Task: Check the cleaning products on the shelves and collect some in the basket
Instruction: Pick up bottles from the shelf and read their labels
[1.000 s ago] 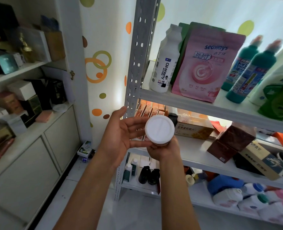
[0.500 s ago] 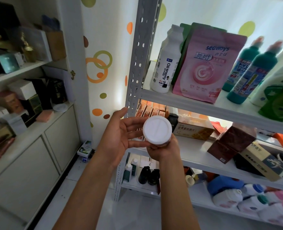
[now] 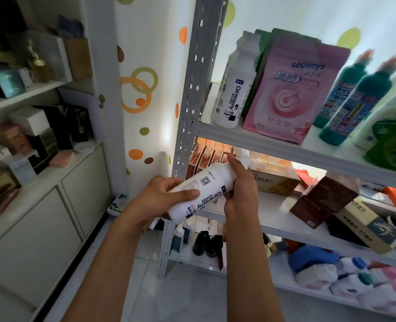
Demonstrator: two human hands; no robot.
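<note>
You are tilting the white bottle label-up, probably for reading: left hand wrapping its base, right hand clasping its neck.

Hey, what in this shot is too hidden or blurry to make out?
- Head view: cap of the held white bottle, covered by the right hand.
- Bottle's small print: too small.
- Basket: not in view.
- Green bottle: blurred, cut by the right edge.
- Bottom-shelf jugs: blurred.

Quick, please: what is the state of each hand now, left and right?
Left hand: grips the lower body of the white Oil enemy bottle.
Right hand: grips the same bottle near its neck.
</note>
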